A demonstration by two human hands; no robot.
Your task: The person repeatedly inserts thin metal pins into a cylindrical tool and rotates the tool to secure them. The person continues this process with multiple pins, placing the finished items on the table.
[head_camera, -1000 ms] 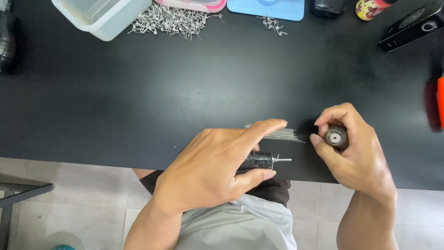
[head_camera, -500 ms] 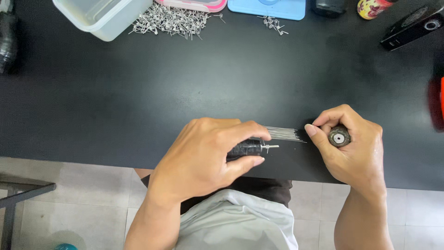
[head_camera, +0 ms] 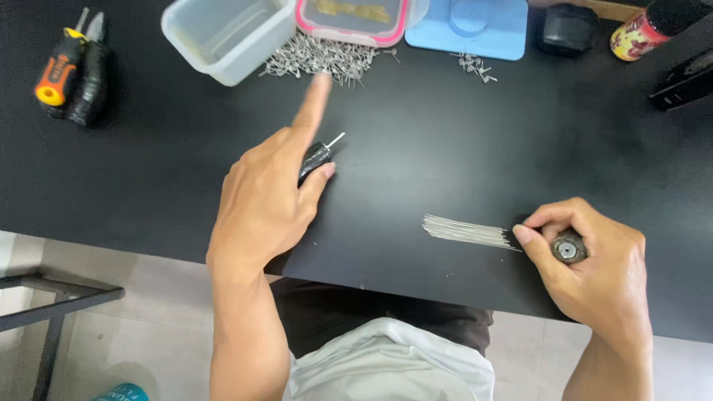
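Observation:
My left hand (head_camera: 273, 194) is stretched out over the black table (head_camera: 460, 148), gripping a small black tool with a thin metal tip (head_camera: 318, 155); its forefinger points toward a pile of small metal pins (head_camera: 321, 59). Near the table's front edge, my right hand (head_camera: 590, 263) is closed around a small round metal part (head_camera: 568, 249). A bundle of thin metal wires (head_camera: 466, 231) lies flat on the table just left of that hand, touching its fingertips.
At the back stand a clear plastic box (head_camera: 226, 33), a pink-rimmed container (head_camera: 350, 18), a blue lid (head_camera: 468, 26) with a few pins (head_camera: 475, 65) beside it, and a patterned can (head_camera: 645, 28). Screwdrivers (head_camera: 70, 67) lie far left. A dark device (head_camera: 683, 80) sits far right.
My left hand has moved away from the wire bundle, forward and to the left toward the pin pile, carrying the black tool. The right hand has stayed by the wires with the round part.

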